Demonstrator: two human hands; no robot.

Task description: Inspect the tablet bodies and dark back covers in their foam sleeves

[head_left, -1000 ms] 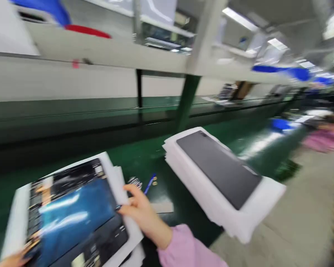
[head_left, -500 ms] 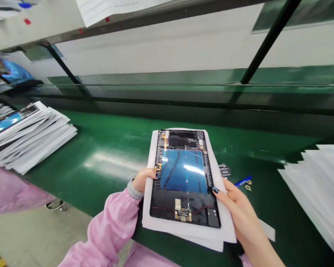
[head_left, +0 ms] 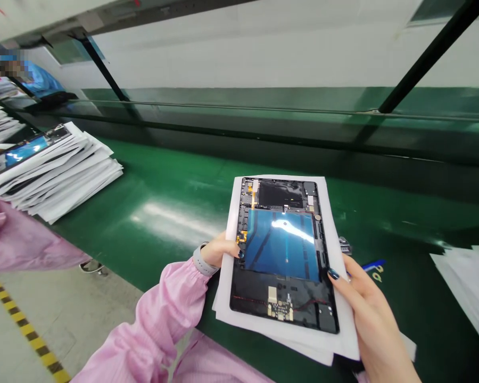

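Opened tablet (head_left: 283, 255): 1, flat, rectangular, lying on white foam sheets (head_left: 335, 234) | left hand (head_left: 219, 250), right hand (head_left: 367, 314): both gripping the edges.

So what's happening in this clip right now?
A person in pink sleeves holds an opened tablet, its inner parts and blue panel facing up, on white foam sheets above a green conveyor bench. The left hand grips the left edge and the right hand supports the right edge from below. To the left lies a stack of foam sheets with another tablet on top, beside a co-worker's pink sleeve. A blue-tipped tool lies on the bench near the right hand.
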